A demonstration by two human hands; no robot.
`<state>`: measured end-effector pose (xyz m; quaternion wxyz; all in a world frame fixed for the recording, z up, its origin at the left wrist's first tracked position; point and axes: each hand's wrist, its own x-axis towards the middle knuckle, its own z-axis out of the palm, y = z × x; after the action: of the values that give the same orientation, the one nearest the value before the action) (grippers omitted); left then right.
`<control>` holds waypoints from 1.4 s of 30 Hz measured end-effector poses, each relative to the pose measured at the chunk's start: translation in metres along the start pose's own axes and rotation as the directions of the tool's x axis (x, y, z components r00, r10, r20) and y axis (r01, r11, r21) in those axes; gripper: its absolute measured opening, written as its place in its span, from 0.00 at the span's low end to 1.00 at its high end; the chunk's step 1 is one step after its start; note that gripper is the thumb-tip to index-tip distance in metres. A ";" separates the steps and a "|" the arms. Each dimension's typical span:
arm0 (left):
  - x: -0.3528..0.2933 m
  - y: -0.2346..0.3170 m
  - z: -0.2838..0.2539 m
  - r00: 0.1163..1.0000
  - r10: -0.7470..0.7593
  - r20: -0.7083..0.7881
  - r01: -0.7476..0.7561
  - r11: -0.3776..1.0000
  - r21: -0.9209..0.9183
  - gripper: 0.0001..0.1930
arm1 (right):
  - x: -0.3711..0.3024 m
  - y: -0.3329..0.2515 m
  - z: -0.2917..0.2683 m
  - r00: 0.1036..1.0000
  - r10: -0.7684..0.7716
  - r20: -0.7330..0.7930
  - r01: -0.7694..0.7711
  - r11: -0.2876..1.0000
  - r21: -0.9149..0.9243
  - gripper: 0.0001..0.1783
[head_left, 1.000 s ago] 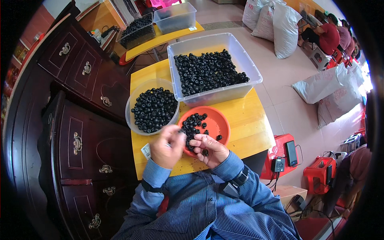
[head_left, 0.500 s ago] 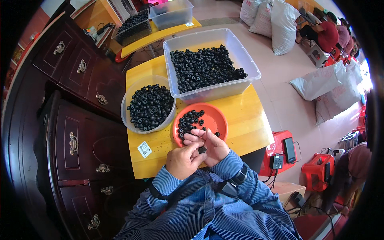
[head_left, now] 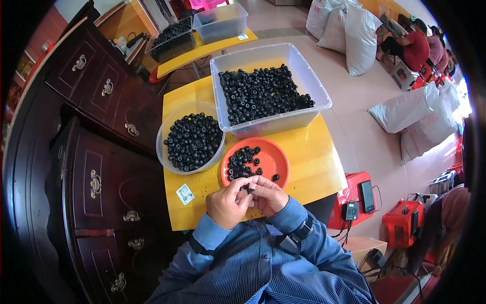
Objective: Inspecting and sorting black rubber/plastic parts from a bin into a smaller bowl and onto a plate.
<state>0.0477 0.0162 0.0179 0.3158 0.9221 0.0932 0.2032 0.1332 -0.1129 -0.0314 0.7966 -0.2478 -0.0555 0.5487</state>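
Note:
My left hand (head_left: 226, 206) and my right hand (head_left: 271, 194) meet at the near rim of a round orange-red dish (head_left: 279, 157). Their thumbs and fingertips are pinched together around a small dark piece (head_left: 248, 189). Most of that piece is covered by fingers, so its exact kind is unclear. Inside the dish lie several small black ring-shaped parts (head_left: 244, 158), mostly on its left side, with one apart at the right. Behind on the left stands a round clear tub (head_left: 161, 147) full of the same black rings.
A large clear bin (head_left: 310, 114) of black rings occupies the back of the yellow table (head_left: 316, 162). Dark wooden drawers (head_left: 96, 167) border the left. Red stools (head_left: 354, 190) hold devices and cables at right. White sacks (head_left: 360, 45) and seated people are farther off.
My right hand's fingers, stretched out over the dish before, have curled in to a pinch against my left fingertips. The dark piece has moved slightly left. The whole view has shifted a little.

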 end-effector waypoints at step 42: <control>0.002 -0.001 -0.019 0.978 -0.040 0.203 0.071 0.986 -0.150 0.21 | -0.005 0.007 -0.005 0.997 -0.048 0.060 0.045 0.998 0.045 0.11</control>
<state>0.0412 0.0277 0.0318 0.4004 0.9072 0.0709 0.1078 0.1276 -0.1168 -0.0381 0.8123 -0.2123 -0.0737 0.5382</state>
